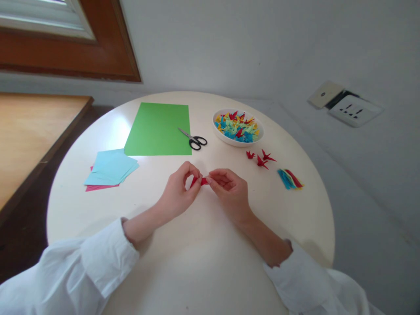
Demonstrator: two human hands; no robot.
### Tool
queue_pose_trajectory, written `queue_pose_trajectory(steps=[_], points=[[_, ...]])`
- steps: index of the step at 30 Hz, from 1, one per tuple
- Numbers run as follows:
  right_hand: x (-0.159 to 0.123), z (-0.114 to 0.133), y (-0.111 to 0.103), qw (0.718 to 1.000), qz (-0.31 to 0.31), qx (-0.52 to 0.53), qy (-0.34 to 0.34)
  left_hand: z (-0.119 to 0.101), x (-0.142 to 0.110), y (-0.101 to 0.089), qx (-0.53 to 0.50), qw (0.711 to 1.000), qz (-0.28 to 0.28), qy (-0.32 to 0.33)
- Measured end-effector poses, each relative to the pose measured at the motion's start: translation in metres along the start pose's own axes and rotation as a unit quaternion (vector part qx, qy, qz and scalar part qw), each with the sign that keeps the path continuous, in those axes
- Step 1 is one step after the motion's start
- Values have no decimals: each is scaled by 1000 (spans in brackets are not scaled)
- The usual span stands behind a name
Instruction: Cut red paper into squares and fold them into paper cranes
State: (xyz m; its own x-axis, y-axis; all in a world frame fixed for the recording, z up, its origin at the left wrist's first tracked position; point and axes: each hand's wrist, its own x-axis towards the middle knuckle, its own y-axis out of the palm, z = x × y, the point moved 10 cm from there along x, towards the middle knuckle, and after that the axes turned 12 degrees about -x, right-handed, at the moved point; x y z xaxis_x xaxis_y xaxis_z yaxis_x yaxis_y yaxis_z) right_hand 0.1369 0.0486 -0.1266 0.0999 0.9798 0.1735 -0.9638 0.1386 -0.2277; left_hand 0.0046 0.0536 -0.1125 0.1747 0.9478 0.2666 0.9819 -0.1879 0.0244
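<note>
While both hands [180, 191] pinch it, the red paper [204, 180] stretches lengthwise roughly left to right.

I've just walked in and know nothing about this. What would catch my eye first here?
Probably the big green sheet of paper toward the far side of the round white table, with black-handled scissors across its right edge. To its right, a white bowl brims with colorful paper cranes. Nearer, the left hand and right hand pinch a small piece of red paper.
</note>
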Motion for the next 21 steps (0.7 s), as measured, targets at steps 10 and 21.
queue_pose_trajectory(steps=[10,21], points=[[-1,6,2,999,21,-18,-30,1,-1,-2,-1,1000,-5,-1],[2,6,2,999,17,-26,-30,-6,0,-4,43,999,-17,17]])
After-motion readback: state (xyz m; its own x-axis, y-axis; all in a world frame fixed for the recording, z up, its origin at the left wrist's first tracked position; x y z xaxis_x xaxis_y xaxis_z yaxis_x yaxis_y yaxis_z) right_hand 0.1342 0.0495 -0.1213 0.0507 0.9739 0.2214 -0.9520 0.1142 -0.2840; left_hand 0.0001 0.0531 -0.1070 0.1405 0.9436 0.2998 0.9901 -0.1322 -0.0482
